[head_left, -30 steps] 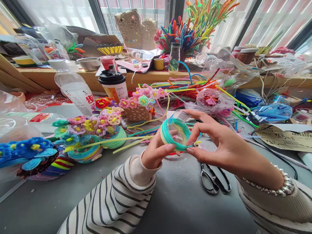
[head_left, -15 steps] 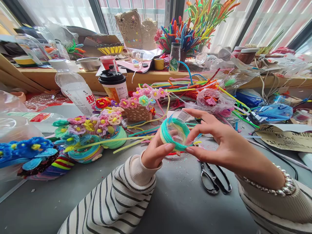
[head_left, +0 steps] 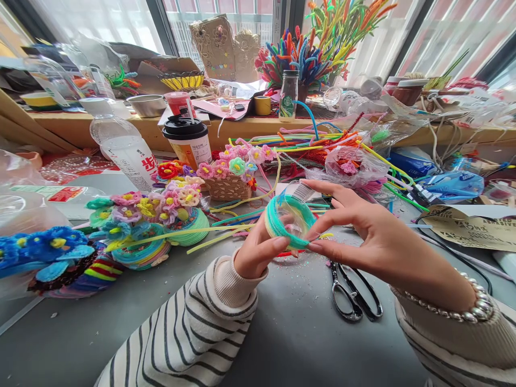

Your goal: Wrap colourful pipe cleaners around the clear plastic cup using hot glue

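While the left hand (head_left: 255, 251) clasps the wrapped clear cup (head_left: 297, 214), the right hand (head_left: 360, 234), just beside it, pinches the turquoise strand (head_left: 275, 224) at its edge, seemingly pressing it down; continuing calls for steady left support.

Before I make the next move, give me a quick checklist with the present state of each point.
1. Left hand supporting the wrapped ring: ok, thumb on its near edge.
2. Right hand in contact: ok, thumb and index fingertips at the ring's lower right edge.
3. Strand end under those fingertips fixed down: cannot tell, the fingers cover that spot.
4. Scissors out of the hands: ok, handles lie on the table.
5. Scissor blades shut: cannot tell, the right hand hides them.
6. Table free of litter: not ok, small specks are scattered on it.
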Demonstrator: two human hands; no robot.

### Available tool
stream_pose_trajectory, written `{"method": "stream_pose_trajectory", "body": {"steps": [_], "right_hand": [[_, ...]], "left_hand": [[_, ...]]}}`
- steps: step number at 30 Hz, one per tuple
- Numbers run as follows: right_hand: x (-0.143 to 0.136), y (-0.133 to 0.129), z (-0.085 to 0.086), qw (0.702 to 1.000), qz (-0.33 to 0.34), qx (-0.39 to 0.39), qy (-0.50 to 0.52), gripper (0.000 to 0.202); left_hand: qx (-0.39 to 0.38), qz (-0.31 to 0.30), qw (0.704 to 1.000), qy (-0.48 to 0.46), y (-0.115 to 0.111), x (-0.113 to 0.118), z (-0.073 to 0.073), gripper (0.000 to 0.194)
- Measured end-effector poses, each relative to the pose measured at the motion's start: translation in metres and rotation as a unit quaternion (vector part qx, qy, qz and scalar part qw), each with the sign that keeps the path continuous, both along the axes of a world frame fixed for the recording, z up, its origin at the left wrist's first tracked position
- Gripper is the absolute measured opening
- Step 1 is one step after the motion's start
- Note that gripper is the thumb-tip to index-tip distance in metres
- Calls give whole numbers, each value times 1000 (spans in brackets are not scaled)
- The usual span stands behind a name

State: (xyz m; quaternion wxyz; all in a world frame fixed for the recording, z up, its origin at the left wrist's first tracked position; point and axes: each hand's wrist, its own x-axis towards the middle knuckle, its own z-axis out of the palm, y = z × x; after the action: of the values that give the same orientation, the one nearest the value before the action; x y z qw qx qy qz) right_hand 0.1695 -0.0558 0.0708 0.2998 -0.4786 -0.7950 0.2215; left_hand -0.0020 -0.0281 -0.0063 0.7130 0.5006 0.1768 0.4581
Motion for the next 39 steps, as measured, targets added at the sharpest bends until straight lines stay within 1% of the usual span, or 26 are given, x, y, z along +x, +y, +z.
{"method": "stream_pose_trajectory", "body": {"steps": [9, 16, 26, 39], "right_hand": [[1, -1, 1, 1000, 1, 4, -2, 7], [-1, -1, 1, 1000, 4, -2, 5, 6], [-2, -1, 2, 1000, -1, -6, 3, 6], [-2, -1, 1, 1000, -7, -7, 4, 5]], "left_hand": [[13, -2, 1000, -11, 0, 2, 3, 57], [-9, 25, 1000, 4, -1, 1, 0, 64], [-23, 22, 999, 5, -2, -1, 0, 58], [-27, 25, 999, 5, -3, 1, 0, 61]]}}
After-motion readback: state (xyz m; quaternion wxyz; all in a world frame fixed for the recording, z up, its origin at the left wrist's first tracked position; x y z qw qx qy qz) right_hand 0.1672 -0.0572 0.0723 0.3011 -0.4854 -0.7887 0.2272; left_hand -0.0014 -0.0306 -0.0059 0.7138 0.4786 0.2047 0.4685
